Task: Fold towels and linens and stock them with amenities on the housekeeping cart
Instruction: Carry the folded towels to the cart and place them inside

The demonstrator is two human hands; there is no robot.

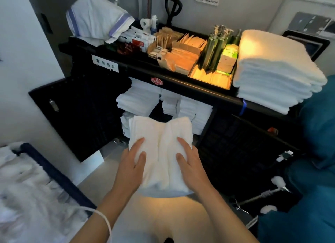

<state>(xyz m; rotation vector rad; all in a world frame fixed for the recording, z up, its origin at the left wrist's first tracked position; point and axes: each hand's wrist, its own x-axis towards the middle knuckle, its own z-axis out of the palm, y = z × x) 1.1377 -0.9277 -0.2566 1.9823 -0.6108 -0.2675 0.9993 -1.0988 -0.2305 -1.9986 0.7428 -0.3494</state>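
While held before the cart, folded towel between both hands' grip.

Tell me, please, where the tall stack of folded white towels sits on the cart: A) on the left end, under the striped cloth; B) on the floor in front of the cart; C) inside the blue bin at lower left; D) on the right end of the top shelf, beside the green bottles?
D: the towel stack rests on the right end of the cart top, next to the green bottles.
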